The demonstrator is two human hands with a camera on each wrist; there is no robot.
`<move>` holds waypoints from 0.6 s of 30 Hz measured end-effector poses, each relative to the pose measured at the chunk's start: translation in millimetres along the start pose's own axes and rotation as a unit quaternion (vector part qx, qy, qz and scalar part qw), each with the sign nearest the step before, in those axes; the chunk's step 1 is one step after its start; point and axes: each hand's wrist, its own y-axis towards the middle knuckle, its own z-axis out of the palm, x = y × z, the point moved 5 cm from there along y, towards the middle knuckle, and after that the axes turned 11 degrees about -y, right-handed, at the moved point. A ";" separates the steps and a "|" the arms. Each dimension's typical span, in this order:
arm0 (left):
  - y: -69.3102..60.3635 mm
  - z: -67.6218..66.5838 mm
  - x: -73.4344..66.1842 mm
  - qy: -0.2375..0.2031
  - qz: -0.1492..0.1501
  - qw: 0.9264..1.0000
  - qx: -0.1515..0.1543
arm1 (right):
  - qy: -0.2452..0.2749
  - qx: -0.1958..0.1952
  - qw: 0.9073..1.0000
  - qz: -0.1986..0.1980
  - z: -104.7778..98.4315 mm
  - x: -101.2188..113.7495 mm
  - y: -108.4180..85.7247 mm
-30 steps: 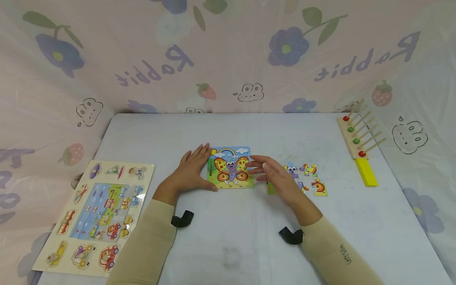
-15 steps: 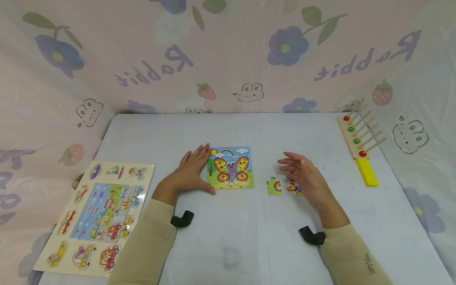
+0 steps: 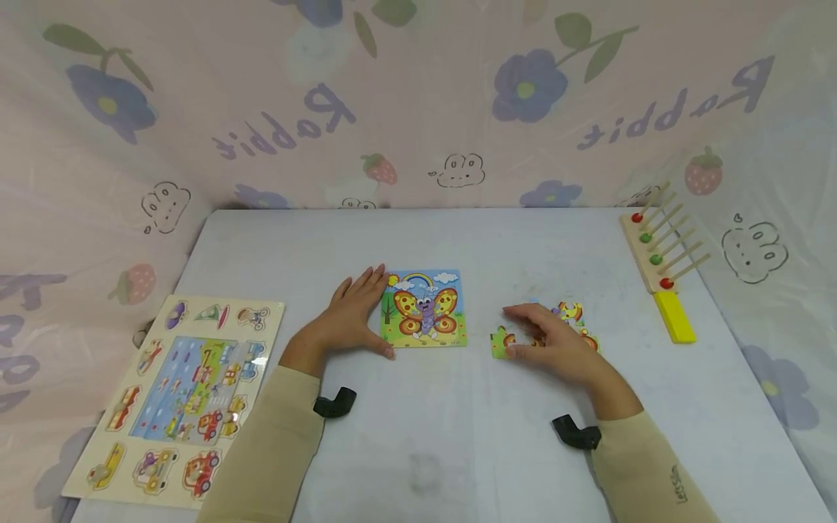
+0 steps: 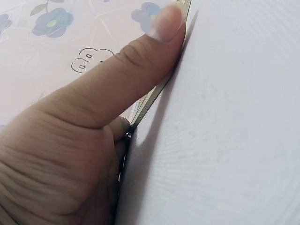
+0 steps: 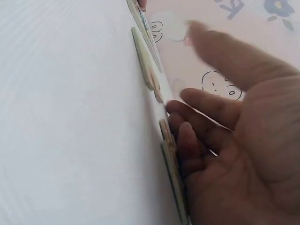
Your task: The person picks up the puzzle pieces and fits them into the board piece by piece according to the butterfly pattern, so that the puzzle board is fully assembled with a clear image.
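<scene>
A square butterfly picture board lies mid-table. My left hand lies spread at its left edge, thumb at the lower left corner; in the left wrist view the thumb rests along the board's edge. My right hand is low over the loose puzzle pieces to the right, thumb and fingers apart. A green corner piece shows left of its thumb, and a piece with a yellow wing behind it. In the right wrist view the hand has nothing pinched; other pieces are partly hidden beneath it.
At the left lies a large vehicle puzzle board. A wooden peg rack with red and green beads stands at the back right, a yellow block at its near end. A patterned curtain rises behind the table.
My right hand has moved right, away from the butterfly board, and then lowered over the loose pieces with its thumb coming down beside the green one. My left hand has stayed in place.
</scene>
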 end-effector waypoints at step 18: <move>0.0 1.5 -1.6 0.003 0.002 1.000 -0.008 | -0.051 -0.032 0.998 0.022 5.2 11.8 -0.2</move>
